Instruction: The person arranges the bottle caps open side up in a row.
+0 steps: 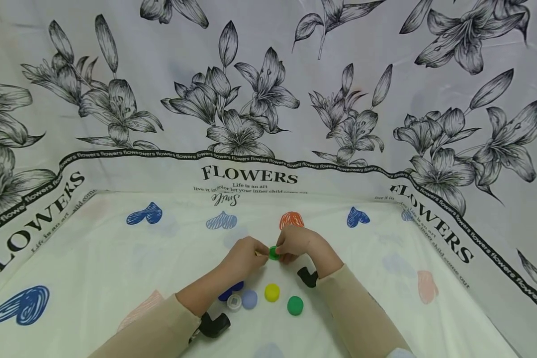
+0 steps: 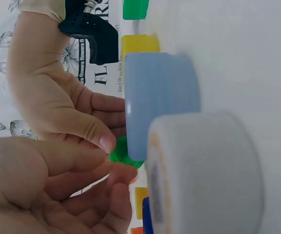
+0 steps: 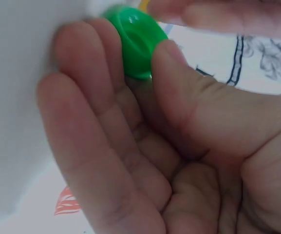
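Observation:
My right hand (image 1: 300, 242) pinches a small round green piece (image 1: 274, 252) between thumb and fingers. In the right wrist view this green piece (image 3: 139, 41) is glossy, with a hollow in its face. From the other side my left hand (image 1: 246, 254) meets its edge, thumb and fingertips curled at it. The left wrist view has both hands close together around the green piece (image 2: 124, 152), partly hidden by fingers. Nearer me lie a light blue round piece (image 1: 249, 299), a white one (image 1: 234, 302) with a square mark, a yellow one (image 1: 272, 292) and a green one (image 1: 295, 305).
Dark blue pieces (image 1: 225, 294) lie partly hidden beneath the left forearm. Beyond the left hand, a yellow block (image 2: 141, 202) shows in the left wrist view. A white cloth with printed hearts covers the table (image 1: 94, 258); a flower-printed curtain (image 1: 268, 124) hangs behind and at both sides.

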`<action>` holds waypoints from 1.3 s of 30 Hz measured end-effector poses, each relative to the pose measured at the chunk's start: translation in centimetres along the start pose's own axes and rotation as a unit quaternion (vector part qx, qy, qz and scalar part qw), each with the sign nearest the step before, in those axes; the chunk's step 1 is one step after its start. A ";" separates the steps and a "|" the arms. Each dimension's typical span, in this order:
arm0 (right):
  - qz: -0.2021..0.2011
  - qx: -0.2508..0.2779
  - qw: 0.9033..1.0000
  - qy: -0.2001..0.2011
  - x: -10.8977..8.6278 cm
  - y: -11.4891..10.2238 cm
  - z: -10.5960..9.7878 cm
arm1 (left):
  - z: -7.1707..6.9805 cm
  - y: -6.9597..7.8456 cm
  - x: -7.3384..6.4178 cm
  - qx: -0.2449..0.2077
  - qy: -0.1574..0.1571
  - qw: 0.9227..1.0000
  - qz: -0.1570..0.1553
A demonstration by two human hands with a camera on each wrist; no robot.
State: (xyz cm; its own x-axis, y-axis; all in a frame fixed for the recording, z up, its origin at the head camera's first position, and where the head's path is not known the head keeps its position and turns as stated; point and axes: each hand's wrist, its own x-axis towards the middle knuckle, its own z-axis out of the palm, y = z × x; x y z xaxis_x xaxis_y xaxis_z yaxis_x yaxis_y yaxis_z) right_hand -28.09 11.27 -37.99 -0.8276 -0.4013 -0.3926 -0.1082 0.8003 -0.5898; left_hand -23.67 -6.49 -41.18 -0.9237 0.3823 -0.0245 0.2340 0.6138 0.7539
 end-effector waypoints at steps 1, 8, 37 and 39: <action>0.003 0.006 1.000 0.007 0.2 0.2 0.0 | 0.0 0.1 -0.1 0.005 -0.004 1.000 0.000; 0.025 0.042 0.998 0.039 1.0 0.5 -0.4 | -0.2 0.6 -0.7 0.041 -0.039 0.998 0.018; 0.035 -0.180 0.982 -0.053 -3.3 -2.4 1.9 | -0.5 1.4 -2.3 0.181 -0.143 0.973 0.031; 0.032 -0.206 0.976 -0.058 -3.5 -3.0 2.9 | -0.2 1.2 -2.4 0.158 -0.154 0.975 0.041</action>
State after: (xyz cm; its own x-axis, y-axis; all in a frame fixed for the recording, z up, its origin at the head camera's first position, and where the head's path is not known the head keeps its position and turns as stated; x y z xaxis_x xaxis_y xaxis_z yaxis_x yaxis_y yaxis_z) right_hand -23.21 8.95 -36.87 -0.7738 -0.3740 -0.5112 -0.2910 0.9268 -0.2375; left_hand -21.21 -6.80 -40.08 -0.7750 0.5976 -0.2056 0.4292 0.7365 0.5228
